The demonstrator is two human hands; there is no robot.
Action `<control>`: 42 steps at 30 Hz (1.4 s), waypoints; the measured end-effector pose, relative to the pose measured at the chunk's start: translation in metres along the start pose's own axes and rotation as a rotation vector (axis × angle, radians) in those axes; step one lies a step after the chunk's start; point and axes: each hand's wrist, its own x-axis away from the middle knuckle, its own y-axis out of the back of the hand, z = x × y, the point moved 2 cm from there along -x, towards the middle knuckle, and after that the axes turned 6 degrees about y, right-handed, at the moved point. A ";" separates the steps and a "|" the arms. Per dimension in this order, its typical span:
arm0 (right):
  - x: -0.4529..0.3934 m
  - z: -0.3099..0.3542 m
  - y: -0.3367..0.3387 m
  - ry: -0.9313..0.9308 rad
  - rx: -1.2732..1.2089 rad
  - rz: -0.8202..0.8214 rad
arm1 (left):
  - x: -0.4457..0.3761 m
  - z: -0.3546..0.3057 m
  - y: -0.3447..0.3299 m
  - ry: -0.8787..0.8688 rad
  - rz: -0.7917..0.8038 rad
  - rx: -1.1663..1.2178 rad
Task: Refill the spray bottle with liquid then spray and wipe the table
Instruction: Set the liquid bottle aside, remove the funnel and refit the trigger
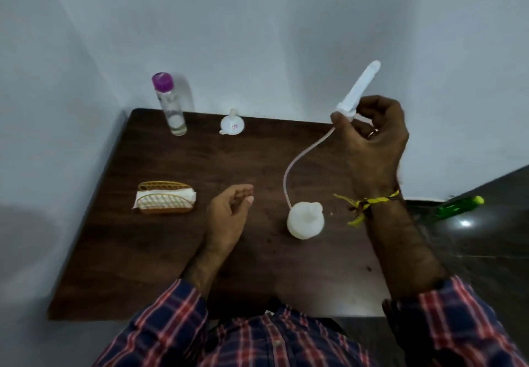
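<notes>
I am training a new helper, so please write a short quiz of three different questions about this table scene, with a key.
1. True or false: the spray head is screwed onto the white spray bottle.
2. Which hand holds the spray head? A) left B) right
3. Fill in: the white funnel lies on the table beside the clear bottle with the ____ cap.

Key: 1 false, the right hand holds it up, tube end still in the bottle; 2 B; 3 purple.
</notes>
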 end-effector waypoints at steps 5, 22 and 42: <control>-0.013 -0.019 0.048 -0.115 -0.349 -0.180 | 0.007 -0.028 -0.048 -0.073 0.091 -0.001; 0.002 -0.100 0.111 -0.432 -0.691 -0.294 | 0.006 -0.056 -0.115 -0.057 0.267 0.003; 0.033 -0.116 0.132 -0.383 -0.555 -0.067 | -0.007 0.000 -0.130 0.035 0.249 -0.099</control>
